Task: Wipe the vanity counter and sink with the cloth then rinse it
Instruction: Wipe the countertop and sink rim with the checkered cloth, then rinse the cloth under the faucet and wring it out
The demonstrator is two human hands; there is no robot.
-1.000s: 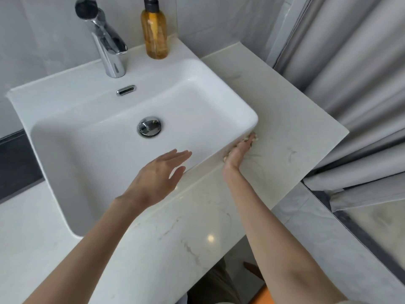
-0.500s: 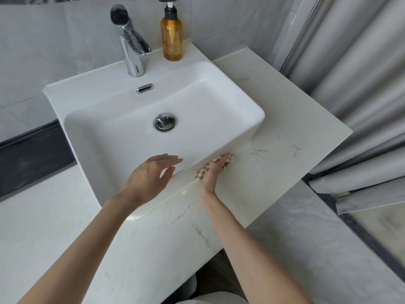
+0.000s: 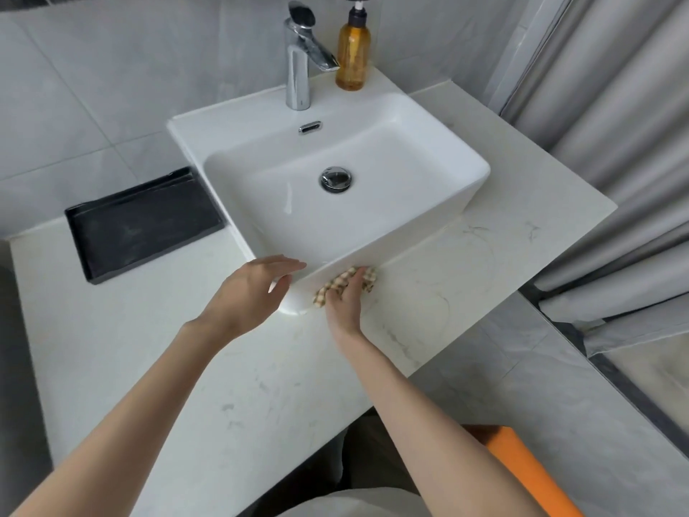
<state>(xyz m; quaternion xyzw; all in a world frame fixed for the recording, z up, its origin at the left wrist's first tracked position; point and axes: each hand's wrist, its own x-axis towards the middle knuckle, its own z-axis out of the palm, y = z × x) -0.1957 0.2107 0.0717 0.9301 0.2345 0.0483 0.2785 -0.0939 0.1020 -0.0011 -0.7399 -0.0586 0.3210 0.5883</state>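
The right hand (image 3: 345, 302) grips the bunched checked cloth (image 3: 367, 276) on the counter (image 3: 447, 278), against the front wall of the sink (image 3: 373, 236). The left hand (image 3: 253, 292) is at the near corner, fingers straight. Risk: the wad may ride over the seam and leave residue there.

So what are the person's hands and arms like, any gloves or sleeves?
The left hand and right hand are bare: no gloves, rings, watch or bracelet show. No sleeve is in view on either arm.
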